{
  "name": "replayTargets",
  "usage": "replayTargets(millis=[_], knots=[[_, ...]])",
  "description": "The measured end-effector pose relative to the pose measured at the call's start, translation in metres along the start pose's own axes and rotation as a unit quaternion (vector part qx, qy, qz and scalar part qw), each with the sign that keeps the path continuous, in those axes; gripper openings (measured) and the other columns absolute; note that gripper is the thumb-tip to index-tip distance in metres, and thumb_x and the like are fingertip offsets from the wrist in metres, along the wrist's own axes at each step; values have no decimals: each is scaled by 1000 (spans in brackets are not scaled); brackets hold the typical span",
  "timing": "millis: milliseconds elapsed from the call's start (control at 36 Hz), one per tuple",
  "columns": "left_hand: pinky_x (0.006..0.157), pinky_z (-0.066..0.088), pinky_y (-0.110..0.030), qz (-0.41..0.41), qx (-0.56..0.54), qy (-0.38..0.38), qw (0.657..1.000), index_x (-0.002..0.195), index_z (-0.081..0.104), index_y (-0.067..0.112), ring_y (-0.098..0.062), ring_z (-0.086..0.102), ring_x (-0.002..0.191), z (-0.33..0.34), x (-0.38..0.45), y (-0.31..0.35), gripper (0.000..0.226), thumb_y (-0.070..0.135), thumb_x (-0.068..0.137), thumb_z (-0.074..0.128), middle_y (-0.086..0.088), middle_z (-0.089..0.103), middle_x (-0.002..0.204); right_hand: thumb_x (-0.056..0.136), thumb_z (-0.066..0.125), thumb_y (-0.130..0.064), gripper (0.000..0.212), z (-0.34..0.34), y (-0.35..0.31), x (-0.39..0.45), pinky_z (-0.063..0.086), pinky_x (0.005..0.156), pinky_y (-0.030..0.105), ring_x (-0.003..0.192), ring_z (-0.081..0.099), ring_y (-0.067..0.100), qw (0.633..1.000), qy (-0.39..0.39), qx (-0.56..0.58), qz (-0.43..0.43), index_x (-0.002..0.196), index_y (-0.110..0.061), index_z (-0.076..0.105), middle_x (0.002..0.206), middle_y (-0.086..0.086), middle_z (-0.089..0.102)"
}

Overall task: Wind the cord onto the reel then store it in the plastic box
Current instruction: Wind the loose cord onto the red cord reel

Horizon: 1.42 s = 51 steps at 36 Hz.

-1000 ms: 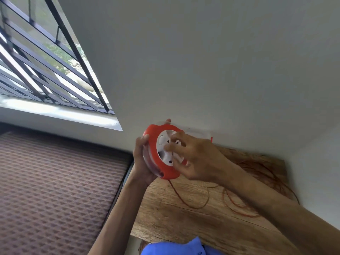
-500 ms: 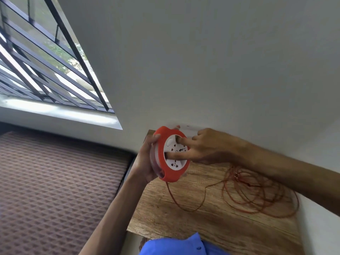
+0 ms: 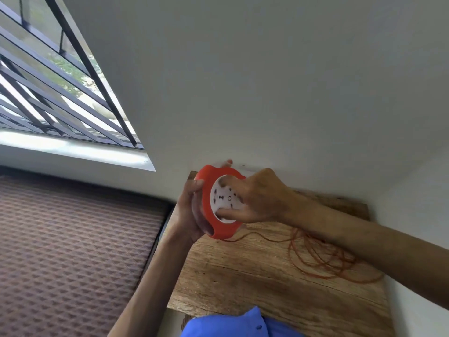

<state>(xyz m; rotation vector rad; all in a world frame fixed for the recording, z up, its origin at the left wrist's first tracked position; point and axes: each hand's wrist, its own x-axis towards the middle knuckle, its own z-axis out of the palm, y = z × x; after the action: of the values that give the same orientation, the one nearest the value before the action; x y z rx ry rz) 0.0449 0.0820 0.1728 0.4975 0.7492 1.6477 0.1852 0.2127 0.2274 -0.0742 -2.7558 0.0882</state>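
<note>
I hold a round orange reel (image 3: 207, 190) with a white socket face (image 3: 224, 198) up over the far left corner of a wooden table (image 3: 255, 276). My left hand (image 3: 188, 212) grips the reel from behind, thumb on its orange rim. My right hand (image 3: 257, 197) has its fingers curled onto the white face, one in a recess near the top and the thumb near the bottom. A thin orange cord (image 3: 325, 261) runs from under the reel and lies in loose loops on the right of the table. No plastic box is in view.
A white wall (image 3: 267, 93) stands right behind the table and along its right side. A barred window (image 3: 60, 98) is at upper left. A brown patterned mattress (image 3: 73, 251) lies left of the table. My blue shirt (image 3: 230, 324) shows at the bottom edge.
My right hand has turned round the white face, its fingers shifting from the centre to the top and bottom. The reel is held slightly higher. The loose loops look a little smaller.
</note>
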Motion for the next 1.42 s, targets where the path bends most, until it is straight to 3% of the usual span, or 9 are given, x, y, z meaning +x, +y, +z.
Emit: replayTargets(millis=[111, 194, 306, 417, 639, 861, 972, 1083, 1417], knots=[[100, 54, -52, 57, -19, 15, 998, 172, 29, 1, -46, 62, 123, 13, 2, -1, 125, 56, 75, 88, -31, 58, 142, 91, 42, -85, 82, 3, -12, 12, 53, 55, 30, 50, 67, 19, 944, 22, 101, 314, 71, -12, 73, 58, 1, 69], [100, 46, -53, 79, -22, 20, 996, 173, 24, 2, -50, 47, 128, 18, 7, 2, 133, 56, 71, 91, -32, 46, 146, 104, 41, -69, 79, 2, -14, 14, 56, 56, 31, 50, 69, 21, 890, -3, 204, 408, 71, -5, 73, 56, 7, 69], [99, 49, -52, 85, -7, 27, 996, 173, 26, 3, -51, 48, 128, 9, 6, 5, 126, 57, 77, 88, -31, 50, 146, 103, 63, -36, 25, -6, -21, 7, 52, 53, 29, 60, 68, 18, 976, 136, 27, 168, 101, -15, 75, 85, -1, 77], [100, 47, -54, 74, -18, 17, 997, 173, 25, 5, -51, 50, 129, 6, 3, 11, 123, 58, 79, 85, -30, 47, 147, 98, 65, -31, 46, -12, -11, -2, 60, 65, 29, 98, 69, 27, 998, 2, 14, -55, 143, -28, 59, 140, 11, 56], [96, 60, -51, 59, -12, -1, 998, 171, 30, 6, -44, 61, 125, 11, 0, 9, 116, 54, 81, 86, -28, 57, 143, 104, 60, -49, 53, -13, 6, -7, 61, 61, 35, 77, 74, 29, 987, -5, -106, -123, 152, -25, 56, 123, 17, 73], [95, 57, -54, 82, 19, -3, 996, 171, 25, 3, -48, 60, 123, 14, 2, 3, 121, 57, 81, 85, -32, 51, 146, 95, 41, -83, 75, 3, -10, 9, 38, 49, 19, 40, 53, 4, 946, 75, 75, 307, 64, -22, 73, 47, -11, 58], [92, 59, -52, 68, 44, -12, 997, 172, 25, 3, -44, 62, 119, 13, -1, 10, 123, 59, 80, 85, -28, 58, 139, 105, 66, -40, 40, 5, 3, -10, 41, 44, 24, 41, 54, 19, 982, 155, -57, 93, 77, -12, 72, 58, 2, 64], [89, 61, -51, 62, 43, -11, 997, 167, 32, 4, -44, 62, 116, 7, -6, 14, 115, 60, 81, 84, -27, 60, 135, 107, 59, -39, 38, -1, 14, -19, 59, 57, 33, 78, 73, 30, 983, 44, -82, -159, 138, -16, 57, 123, 18, 68], [101, 57, -55, 36, 62, -42, 997, 167, 38, 9, -51, 58, 129, 5, 2, 8, 100, 55, 88, 80, -33, 54, 147, 95, 71, -54, 61, -6, 3, -18, 52, 50, 25, 57, 71, 25, 988, 70, -81, -114, 141, -13, 65, 107, 19, 79]])
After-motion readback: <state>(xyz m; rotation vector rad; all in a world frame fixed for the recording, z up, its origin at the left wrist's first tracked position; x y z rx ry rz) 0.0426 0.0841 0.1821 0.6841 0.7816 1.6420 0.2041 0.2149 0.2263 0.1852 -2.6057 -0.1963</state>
